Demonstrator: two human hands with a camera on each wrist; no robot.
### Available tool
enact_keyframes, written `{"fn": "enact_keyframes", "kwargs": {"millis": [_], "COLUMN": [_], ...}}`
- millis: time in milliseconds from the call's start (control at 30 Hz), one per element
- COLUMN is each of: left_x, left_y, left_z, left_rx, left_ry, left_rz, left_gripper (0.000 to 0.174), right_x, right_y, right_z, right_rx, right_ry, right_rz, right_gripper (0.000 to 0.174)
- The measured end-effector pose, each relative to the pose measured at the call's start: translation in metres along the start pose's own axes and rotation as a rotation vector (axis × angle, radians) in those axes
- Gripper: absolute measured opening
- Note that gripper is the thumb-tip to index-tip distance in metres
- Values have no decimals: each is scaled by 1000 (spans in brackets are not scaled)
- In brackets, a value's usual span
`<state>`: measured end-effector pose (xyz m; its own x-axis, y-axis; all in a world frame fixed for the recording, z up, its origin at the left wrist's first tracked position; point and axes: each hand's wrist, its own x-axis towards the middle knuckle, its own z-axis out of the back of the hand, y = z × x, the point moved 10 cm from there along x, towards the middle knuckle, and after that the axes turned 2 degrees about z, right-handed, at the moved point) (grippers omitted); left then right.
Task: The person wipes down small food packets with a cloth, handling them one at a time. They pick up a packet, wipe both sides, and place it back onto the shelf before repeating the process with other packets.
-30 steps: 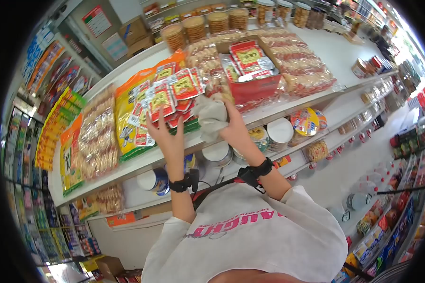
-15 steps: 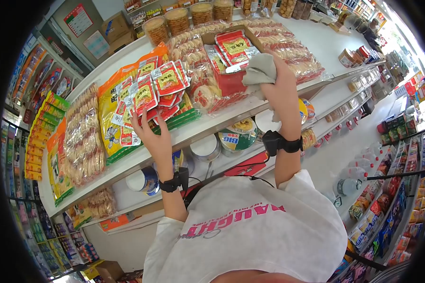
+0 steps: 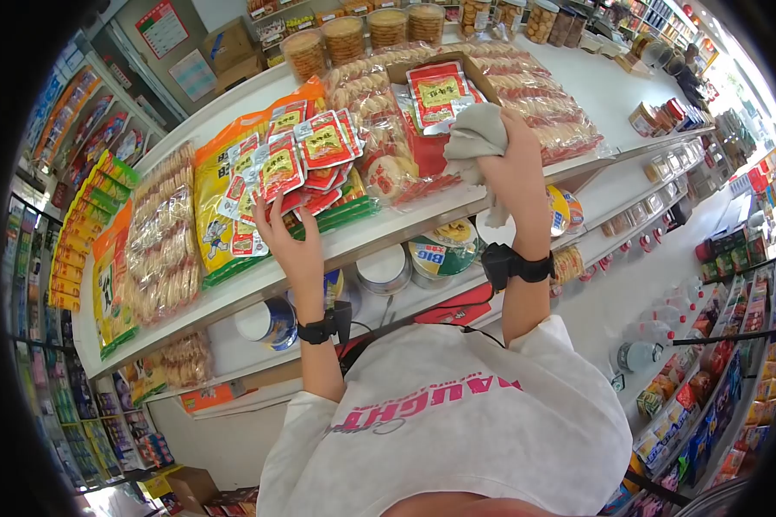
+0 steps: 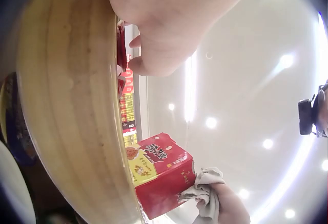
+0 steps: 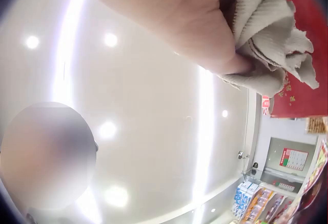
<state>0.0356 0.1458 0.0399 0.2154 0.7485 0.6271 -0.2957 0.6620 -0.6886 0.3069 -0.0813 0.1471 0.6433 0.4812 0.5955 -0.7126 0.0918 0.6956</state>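
My right hand [image 3: 519, 168] grips a crumpled grey cloth [image 3: 476, 136] against the front of an open red box [image 3: 429, 153] that holds red packets [image 3: 438, 90]. In the right wrist view the cloth [image 5: 266, 34] bunches under my fingers beside the red box wall [image 5: 307, 55]. My left hand [image 3: 291, 246], fingers spread, lies at the lower edge of a pile of red and white packets [image 3: 280, 168]. That pile rests on a yellow and orange bag [image 3: 215, 194]. The left wrist view shows the red box [image 4: 164, 193] with the cloth [image 4: 209, 183] at its corner.
Clear bags of round biscuits flank the pile and box [image 3: 159, 241] [image 3: 539, 99]. Tubs of biscuits [image 3: 345, 39] stand along the back. Under the top shelf's front edge [image 3: 353, 252] are round tubs [image 3: 384, 265]. Stocked shelves line both sides.
My right hand has moved right with the cloth, from beside the packet pile to the box's front right. My left hand remains at the pile's lower edge.
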Motion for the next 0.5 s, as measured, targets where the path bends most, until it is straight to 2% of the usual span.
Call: {"fn": "enact_keyframes", "kwargs": {"millis": [67,167,267,367,500], "left_x": [0,0,-1,1,4], "left_y": [0,-4,-7,-19,-35], "left_z": [4,12,19,29,42], "left_rx": [-27,-16,-22,-39,-41], "left_ry": [-7,-32,-49,-54,-67], "left_rz": [14,19,26,19,-2], "left_gripper": [40,36,34,32,29], "right_x": [-2,-2,-5,-5,-2], "right_y": [-3,-6,-26,-16,-8], "right_z": [1,-1,-4,-5,-2], "right_rx": [90,198,137,175,131], "right_ry": [-42,4,6,41,17], "right_rz": [5,16,-52,-94,-58], "right_gripper": [42,41,42,40,40]}}
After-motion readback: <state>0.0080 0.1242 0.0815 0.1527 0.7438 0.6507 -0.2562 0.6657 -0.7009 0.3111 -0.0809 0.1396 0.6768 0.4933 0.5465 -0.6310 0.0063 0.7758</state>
